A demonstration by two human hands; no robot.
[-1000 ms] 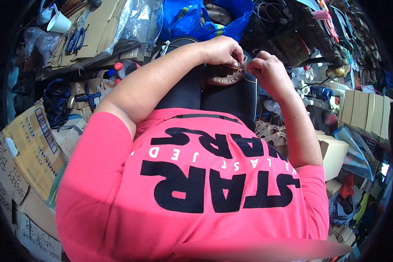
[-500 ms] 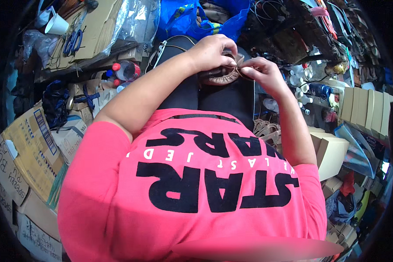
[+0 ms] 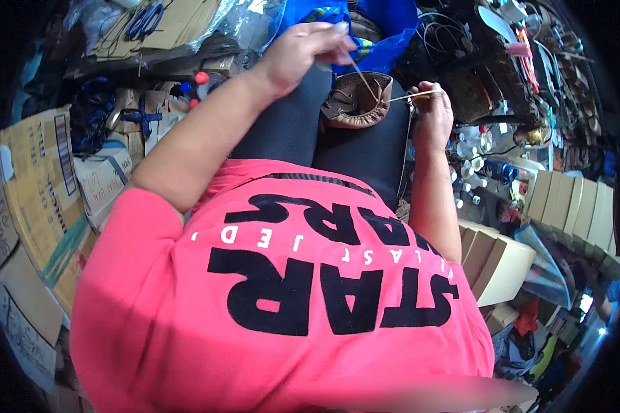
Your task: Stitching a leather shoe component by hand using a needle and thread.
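Two hands, left hand and right hand, one brown shoe, one blue scissors.

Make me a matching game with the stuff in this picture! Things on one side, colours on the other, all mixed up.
Things:
1. shoe on the lap
2. shirt
3. bag beyond the knees
4. bottle cap near the left arm

Colours:
A. blue
B. red
C. brown
D. pink

Pairs: 1-C, 2-D, 3-A, 4-B
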